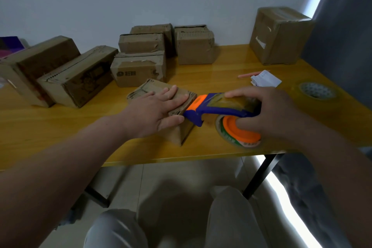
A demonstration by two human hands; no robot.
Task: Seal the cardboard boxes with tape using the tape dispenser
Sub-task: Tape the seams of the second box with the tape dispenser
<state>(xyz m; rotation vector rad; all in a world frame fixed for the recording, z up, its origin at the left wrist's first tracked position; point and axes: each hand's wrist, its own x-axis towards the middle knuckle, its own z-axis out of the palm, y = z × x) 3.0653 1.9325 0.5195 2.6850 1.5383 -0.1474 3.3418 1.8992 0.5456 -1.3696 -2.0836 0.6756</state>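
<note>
Fingers [171,94] spread flat on creased cardboard box [161,104]; right hand [267,112] grips plastic dispenser [211,106] (blue-orange).

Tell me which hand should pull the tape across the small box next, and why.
Right. The right hand already grips the tape dispenser, its orange front edge against the small box. The left hand lies flat on the box top, probably best kept there as a brace.

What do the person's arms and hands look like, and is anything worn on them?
Both forearms are bare, with no sleeves in view. The left hand and the right hand wear no gloves; no rings, watch or bracelet are visible on either.
</note>
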